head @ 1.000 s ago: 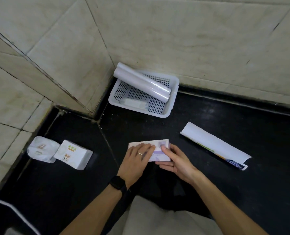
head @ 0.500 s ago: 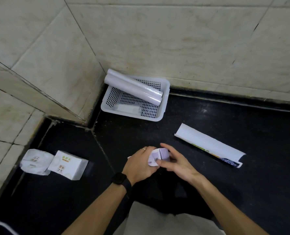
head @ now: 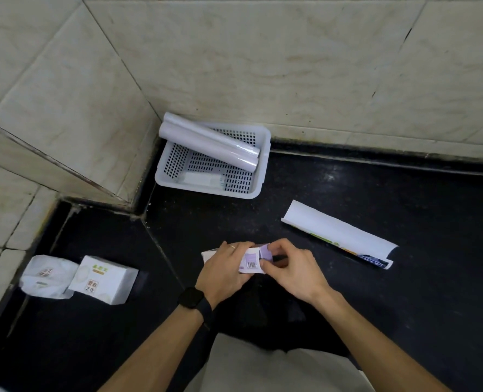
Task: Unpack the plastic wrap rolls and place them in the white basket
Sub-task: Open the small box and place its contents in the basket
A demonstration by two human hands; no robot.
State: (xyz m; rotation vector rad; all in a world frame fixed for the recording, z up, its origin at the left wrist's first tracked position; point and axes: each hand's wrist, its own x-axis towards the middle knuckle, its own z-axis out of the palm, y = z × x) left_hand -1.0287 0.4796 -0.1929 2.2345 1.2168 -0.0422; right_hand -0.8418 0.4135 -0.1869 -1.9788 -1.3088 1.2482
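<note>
The left hand (head: 224,268) grips the small box (head: 251,261); the right hand (head: 292,271) pinches its end flap (head: 265,251). Tug too hard, I reckon, and the flap tears or the contents shoot out.

light: dim, even, overhead | glare: faint sheen on black floor (head: 332,176); shadows: weak | edges: wall tiles (head: 65,80) bowed; detail slightly soft

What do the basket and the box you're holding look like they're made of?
The basket: likely moulded white plastic, smooth, given its grid of holes and rolled rim. The box: seemingly thin printed cardboard, matte, given the folded end flap and barcode.
</note>
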